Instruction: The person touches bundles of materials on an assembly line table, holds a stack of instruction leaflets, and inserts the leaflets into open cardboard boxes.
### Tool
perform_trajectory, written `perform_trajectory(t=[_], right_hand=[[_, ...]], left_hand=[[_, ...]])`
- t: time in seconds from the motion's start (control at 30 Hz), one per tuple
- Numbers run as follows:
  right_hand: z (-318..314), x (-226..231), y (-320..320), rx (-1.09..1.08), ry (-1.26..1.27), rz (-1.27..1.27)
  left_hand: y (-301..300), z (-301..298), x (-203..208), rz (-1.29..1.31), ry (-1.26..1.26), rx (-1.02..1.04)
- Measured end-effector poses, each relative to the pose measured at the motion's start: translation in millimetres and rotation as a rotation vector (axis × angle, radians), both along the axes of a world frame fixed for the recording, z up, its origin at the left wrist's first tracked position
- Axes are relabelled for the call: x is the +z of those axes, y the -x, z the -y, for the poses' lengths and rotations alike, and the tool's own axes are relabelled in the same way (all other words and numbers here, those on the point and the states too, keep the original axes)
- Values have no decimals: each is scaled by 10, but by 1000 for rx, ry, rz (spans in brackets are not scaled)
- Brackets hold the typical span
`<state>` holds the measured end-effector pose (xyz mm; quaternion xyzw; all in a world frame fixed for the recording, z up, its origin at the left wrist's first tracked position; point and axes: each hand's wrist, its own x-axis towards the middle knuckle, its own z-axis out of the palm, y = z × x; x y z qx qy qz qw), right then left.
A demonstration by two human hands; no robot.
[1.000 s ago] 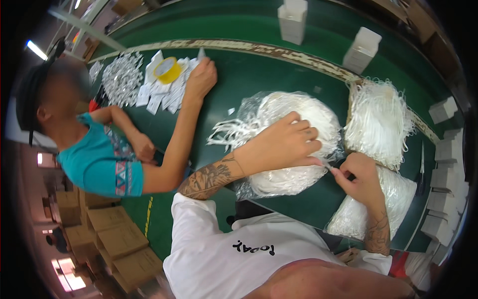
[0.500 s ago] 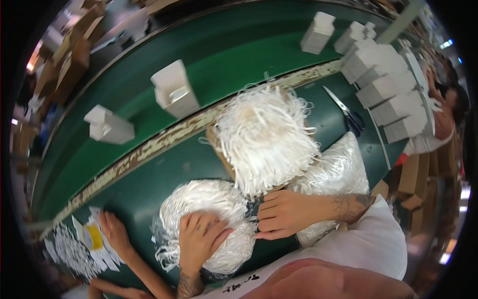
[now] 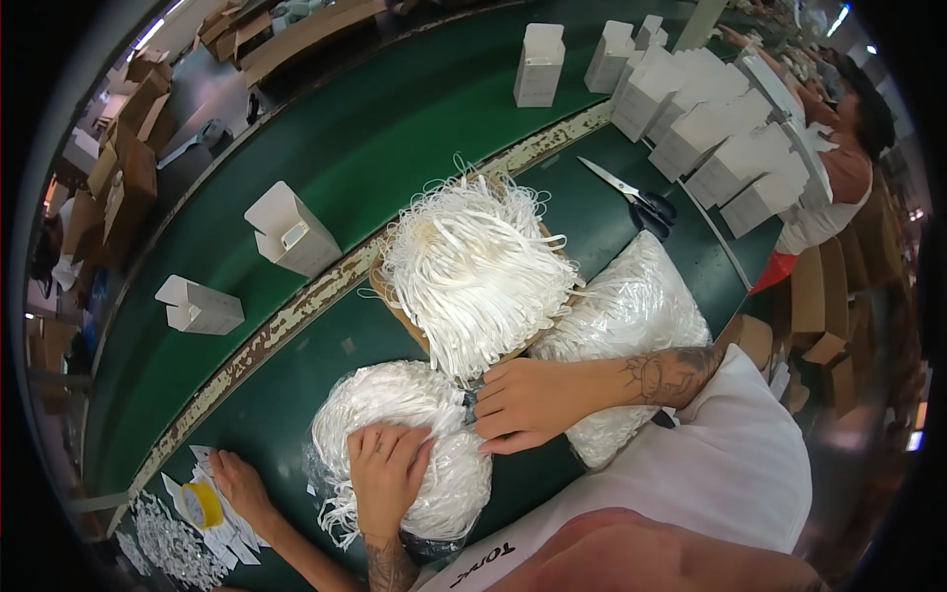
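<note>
My left hand (image 3: 387,469) and right hand (image 3: 525,407) are standing farther apart than a second ago, when their thumbs were almost meeting over the wrapped bundle (image 3: 456,483) of white cords. The bundle is lying right in front of me, partly in clear plastic. My left hand is resting on top of it, fingers bent; whether it is gripping strands, I can't tell. My right hand is curling its fingers at the bundle's right edge, and I can't tell what, if anything, they are pinching. I'm judging the cords soft, limp and light singly, heavier together, hardly fragile, with the plastic slippery; one strand is wanting a pinch near its end, the whole both palms underneath. Left of the bundle, a yellow tape roll (image 3: 203,504) is lying; to its right, a filled clear bag (image 3: 646,306); beyond it, a loose cord stack (image 3: 473,271); farther right, scissors (image 3: 641,200). Beyond all these, open white boxes (image 3: 318,252) are standing. Against half a second ago, my view is turning, so the stack and scissors are showing farther left.
</note>
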<state>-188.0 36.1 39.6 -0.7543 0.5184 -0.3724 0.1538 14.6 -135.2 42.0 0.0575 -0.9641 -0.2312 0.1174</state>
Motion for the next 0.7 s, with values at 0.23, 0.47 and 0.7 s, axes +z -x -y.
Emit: perform_trajectory(t=[0.23, 0.47, 0.7], right_hand=[[-8, -24, 44, 47, -10, 21], [6, 205, -24, -6, -73, 21], [-14, 199, -63, -59, -117, 26]], left_hand=[[-48, 2, 9, -39, 47, 6], [-247, 103, -1, -490, -102, -99], [-314, 229, 77, -526, -205, 194]])
